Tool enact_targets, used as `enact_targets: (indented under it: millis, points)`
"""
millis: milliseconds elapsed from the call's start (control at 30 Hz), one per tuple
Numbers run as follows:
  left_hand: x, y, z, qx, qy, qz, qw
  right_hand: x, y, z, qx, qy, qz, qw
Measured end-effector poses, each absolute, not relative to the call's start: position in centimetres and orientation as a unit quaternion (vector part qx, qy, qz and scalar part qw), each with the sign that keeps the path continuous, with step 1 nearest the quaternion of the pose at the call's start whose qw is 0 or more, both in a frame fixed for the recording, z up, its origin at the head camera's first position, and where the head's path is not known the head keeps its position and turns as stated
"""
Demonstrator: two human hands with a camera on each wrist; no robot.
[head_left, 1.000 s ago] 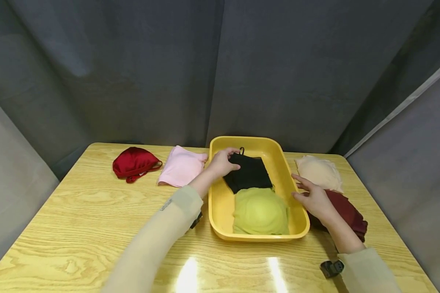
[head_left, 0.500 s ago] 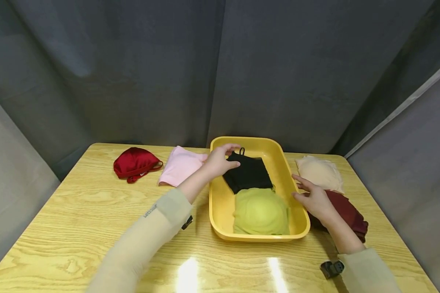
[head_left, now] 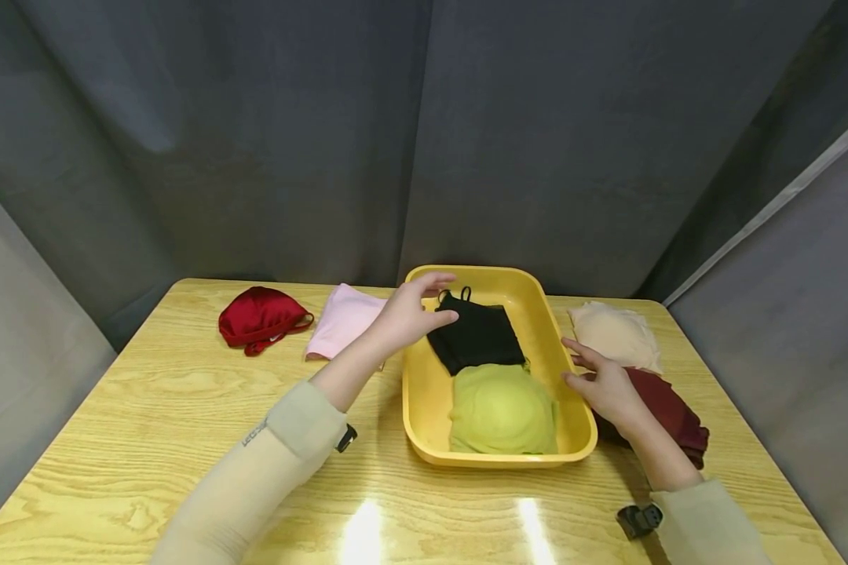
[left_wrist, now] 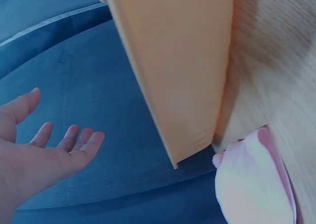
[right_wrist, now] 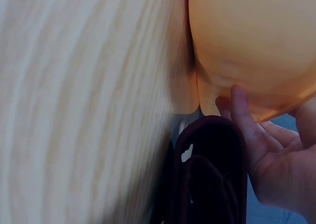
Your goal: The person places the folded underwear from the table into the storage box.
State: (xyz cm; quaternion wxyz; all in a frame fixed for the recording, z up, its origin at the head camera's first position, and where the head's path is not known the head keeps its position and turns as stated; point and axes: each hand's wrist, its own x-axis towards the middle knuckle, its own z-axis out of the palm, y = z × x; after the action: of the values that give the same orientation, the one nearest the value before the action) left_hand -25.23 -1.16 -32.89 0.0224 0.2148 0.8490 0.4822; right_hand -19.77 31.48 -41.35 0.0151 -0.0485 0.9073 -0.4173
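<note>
My left hand (head_left: 411,315) is raised over the left rim of a yellow plastic bin (head_left: 498,464), fingers spread and holding nothing. In the left wrist view this hand (left_wrist: 54,152) stands apart from the bin wall. Inside the bin, a folded black bra top (head_left: 475,336) with thin straps lies at the back. A folded yellow-green bra (head_left: 503,410) is in front of it. My right hand (head_left: 611,391) rests at the bin's right rim with relaxed fingers. In the right wrist view some fingers (right_wrist: 239,103) touch the bin's outer wall.
Left of the bin lie a folded pink bra (head_left: 344,322) and a red satin bra (head_left: 261,318). To its right are a beige bra (head_left: 616,333) and a folded dark maroon garment (head_left: 667,412), partly behind the right hand. Grey curtains (head_left: 311,141) surround the wooden table (head_left: 184,439).
My left hand has drawn back left, away from the black bra top, and its forearm has swung left too. The right hand stays at the rim. The garments lie as before.
</note>
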Motion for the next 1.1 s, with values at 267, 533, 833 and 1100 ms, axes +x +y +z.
enact_targets:
  millis: [267, 533, 833, 1100]
  points:
    - [-23.5, -2.5, -31.7, 0.23, 0.844, 0.485, -0.002, -19.7, 31.5, -41.3, -0.047, 0.908, -0.416, 0.017]
    - [-22.2, -3.6, -31.1, 0.246, 0.847, 0.469, -0.05, -19.7, 31.5, -41.3, -0.047, 0.906, -0.42, 0.018]
    - [-21.3, -4.6, -31.0, 0.236, 0.839, 0.484, -0.071, -19.8, 31.5, -41.4, -0.045, 0.907, -0.418, 0.02]
    - [-21.2, -5.7, -31.8, 0.238, 0.834, 0.482, -0.125, -19.8, 31.5, -41.3, -0.042, 0.907, -0.418, 0.019]
